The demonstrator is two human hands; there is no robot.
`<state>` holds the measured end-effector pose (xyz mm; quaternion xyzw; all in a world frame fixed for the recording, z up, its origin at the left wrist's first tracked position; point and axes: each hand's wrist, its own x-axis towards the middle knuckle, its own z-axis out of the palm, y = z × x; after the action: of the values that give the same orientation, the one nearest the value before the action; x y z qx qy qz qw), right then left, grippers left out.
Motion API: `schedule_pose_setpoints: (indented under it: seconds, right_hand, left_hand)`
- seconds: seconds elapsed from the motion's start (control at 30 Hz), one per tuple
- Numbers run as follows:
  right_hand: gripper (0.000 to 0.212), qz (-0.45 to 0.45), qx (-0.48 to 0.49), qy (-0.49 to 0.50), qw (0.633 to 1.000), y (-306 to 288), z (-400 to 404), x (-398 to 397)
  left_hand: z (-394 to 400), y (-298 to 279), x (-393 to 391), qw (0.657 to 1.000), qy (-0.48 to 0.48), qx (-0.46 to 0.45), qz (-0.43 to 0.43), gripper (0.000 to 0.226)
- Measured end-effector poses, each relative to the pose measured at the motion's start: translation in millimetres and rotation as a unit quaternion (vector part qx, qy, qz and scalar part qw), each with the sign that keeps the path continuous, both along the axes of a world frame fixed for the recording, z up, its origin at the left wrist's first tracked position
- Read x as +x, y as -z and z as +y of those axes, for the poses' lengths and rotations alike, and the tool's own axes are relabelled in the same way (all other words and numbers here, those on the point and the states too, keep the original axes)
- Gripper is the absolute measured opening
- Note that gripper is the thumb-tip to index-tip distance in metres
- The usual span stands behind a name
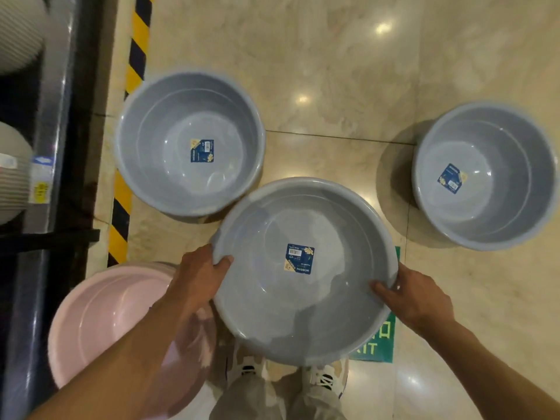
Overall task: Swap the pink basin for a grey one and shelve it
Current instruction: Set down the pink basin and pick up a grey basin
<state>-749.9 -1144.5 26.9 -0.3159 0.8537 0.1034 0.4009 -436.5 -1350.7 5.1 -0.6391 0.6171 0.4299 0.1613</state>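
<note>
I hold a grey basin (303,313) with a blue label inside, level above my feet. My left hand (200,277) grips its left rim, thumb inside. My right hand (415,295) grips its right rim, thumb inside too. A pink basin (103,316) sits on the floor at lower left, partly hidden under my left forearm; it looks like a stack of pink ones. The shelf (57,116) runs along the left edge of the view.
Two more grey basins stand on the marble floor, one (188,183) at upper left touching the held basin's outline, one (485,213) at right. Yellow-black hazard tape (121,207) lines the shelf base. Ribbed grey items (15,183) fill the shelf. A green floor sign (378,341) lies under the basin.
</note>
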Motion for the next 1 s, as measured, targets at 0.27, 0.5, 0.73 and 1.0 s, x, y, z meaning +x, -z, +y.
schedule_pose_setpoints:
  seconds: [0.27,0.5,0.73,1.0]
  right_hand:
    - [0.050,0.040,-0.044,-0.097,0.994,-113,-111,-1]
    - [0.053,0.052,-0.105,-0.145,0.982,-130,-229,21]
    - [0.052,0.031,-0.128,-0.186,0.974,-53,-325,42]
    - [0.057,0.022,-0.104,-0.230,0.967,36,-384,39]
  left_hand:
    - [-69,-114,27,0.995,-0.076,-0.001,0.060,0.028]
    - [-147,-143,68,0.991,-0.103,-0.062,0.057,0.031]
    - [-205,-76,98,0.990,-0.106,-0.089,-0.032,0.029]
    - [-226,1,95,0.989,-0.130,-0.054,-0.039,0.014]
